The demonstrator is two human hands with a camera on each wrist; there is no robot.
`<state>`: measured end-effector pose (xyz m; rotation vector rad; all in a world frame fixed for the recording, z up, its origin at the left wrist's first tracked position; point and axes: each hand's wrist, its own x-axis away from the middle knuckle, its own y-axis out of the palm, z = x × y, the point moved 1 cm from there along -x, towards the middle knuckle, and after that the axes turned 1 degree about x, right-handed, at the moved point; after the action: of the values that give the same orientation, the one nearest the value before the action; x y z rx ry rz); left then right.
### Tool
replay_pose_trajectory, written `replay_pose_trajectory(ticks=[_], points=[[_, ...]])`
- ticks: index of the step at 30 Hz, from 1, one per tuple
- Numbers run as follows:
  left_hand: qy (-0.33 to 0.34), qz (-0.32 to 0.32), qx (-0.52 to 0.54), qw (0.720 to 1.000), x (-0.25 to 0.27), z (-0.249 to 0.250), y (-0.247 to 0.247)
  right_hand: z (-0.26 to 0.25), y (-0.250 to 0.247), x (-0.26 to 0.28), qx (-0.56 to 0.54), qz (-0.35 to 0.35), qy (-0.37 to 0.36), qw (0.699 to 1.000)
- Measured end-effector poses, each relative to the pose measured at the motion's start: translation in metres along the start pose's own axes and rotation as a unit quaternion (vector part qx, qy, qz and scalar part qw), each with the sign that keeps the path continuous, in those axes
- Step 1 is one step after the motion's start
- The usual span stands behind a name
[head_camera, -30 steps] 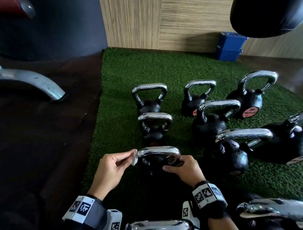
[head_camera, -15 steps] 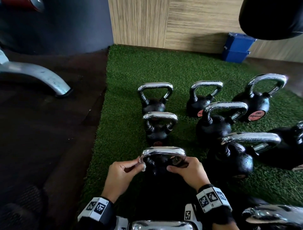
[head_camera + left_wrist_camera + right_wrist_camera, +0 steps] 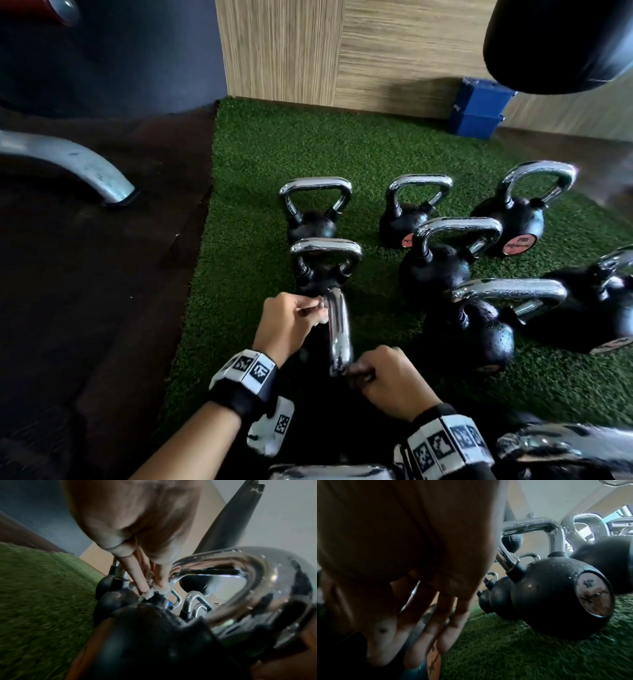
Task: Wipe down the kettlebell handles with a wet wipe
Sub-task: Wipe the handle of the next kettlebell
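Evidently the nearest kettlebell's chrome handle [image 3: 337,329] is turned end-on so its side can be reached: the right hand [image 3: 394,383] curls round the near end to steady it on the green turf [image 3: 260,164], while the left hand [image 3: 287,325] pinches the white wet wipe [image 3: 320,305] against the far left corner. Both wrists bend inward, knuckles up, other kettlebells [image 3: 438,260] waiting beyond.
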<state>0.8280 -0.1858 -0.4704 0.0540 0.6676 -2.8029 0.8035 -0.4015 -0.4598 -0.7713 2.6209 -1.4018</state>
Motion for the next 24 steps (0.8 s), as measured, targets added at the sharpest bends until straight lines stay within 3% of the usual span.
replay_pose_trajectory(ticks=[2,5,8,10,12,17,24], points=[[0.014,-0.023,-0.023,0.999,-0.005,0.006,0.002,-0.004,-0.003,-0.01,-0.009,0.011,0.015,1.0],[0.008,-0.067,-0.021,0.997,-0.004,0.0,-0.004,-0.003,-0.009,-0.03,-0.085,0.095,0.074,0.989],[0.001,-0.049,-0.006,0.999,0.002,-0.005,-0.002,0.0,-0.004,-0.044,-0.126,-0.018,0.136,0.983],[0.002,-0.02,-0.016,1.0,0.001,0.0,0.002,0.002,0.002,-0.046,-0.189,-0.073,0.135,0.97],[0.008,-0.011,-0.024,1.0,-0.004,0.009,0.003,0.006,0.006,-0.046,-0.229,-0.061,0.132,0.963],[0.112,0.01,0.007,0.994,-0.006,0.026,-0.007,0.009,0.008,-0.048,-0.265,-0.044,0.133,0.954],[0.029,-0.078,0.159,0.984,-0.006,0.021,-0.013,0.009,0.009,-0.048,-0.285,-0.043,0.131,0.948]])
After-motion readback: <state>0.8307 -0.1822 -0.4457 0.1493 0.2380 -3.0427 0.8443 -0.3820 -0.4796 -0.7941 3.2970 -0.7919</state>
